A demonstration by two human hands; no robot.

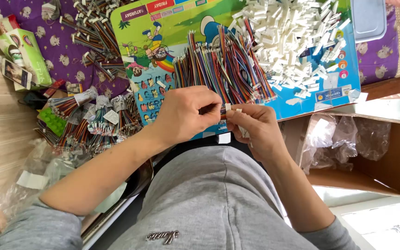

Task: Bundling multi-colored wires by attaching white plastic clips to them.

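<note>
Small white connector housing (228,107) pinched right at the centre, just above the lap, held between both sets of fingertips. Left hand (184,113) curled narrow, thumb and forefinger closed on a short dark wire end (210,109) that meets the housing. Right hand (254,125) also closed tight, fingertips clamped on the white housing, a few more white pieces tucked in the palm. Just beyond the hands, a thick fan of multicoloured ribbon wires (223,65) lying on a bright cartoon-printed board (163,28), their near ends almost touching the knuckles. Further up and to the right on the same board, a heaped pile of white plastic housings (292,41). Off to the left, bundles of finished wire harnesses (93,120) with paper tags, more loose harnesses above them on a purple patterned cloth (38,28). Green cartons (26,51) at the far left edge. On the right, an open cardboard box (390,157) with crumpled clear plastic bags (343,139) inside. Grey trousers (209,199) filling the foreground below the hands.
</note>
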